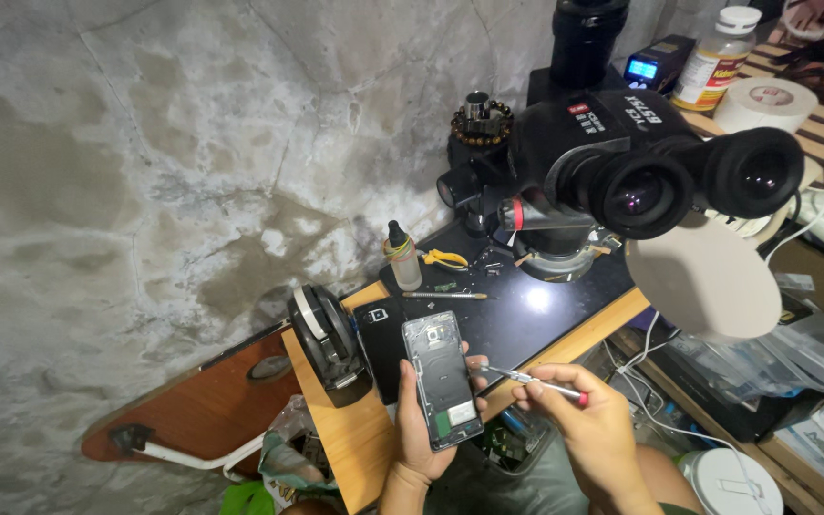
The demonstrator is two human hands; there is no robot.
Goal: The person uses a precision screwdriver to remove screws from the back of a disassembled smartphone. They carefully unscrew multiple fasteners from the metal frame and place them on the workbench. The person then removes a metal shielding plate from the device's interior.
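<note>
Our left hand (419, 434) grasps the opened phone (442, 379) upright over the bench (355, 434) edge, long axis near-to-far, while our right hand (591, 420) pinches a screwdriver (531, 380) pointing left at it.

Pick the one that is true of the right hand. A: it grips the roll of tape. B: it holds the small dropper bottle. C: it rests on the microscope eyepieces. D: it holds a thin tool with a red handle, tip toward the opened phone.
D: the right hand pinches a thin tool whose tip points at the phone held in the left hand.
</note>
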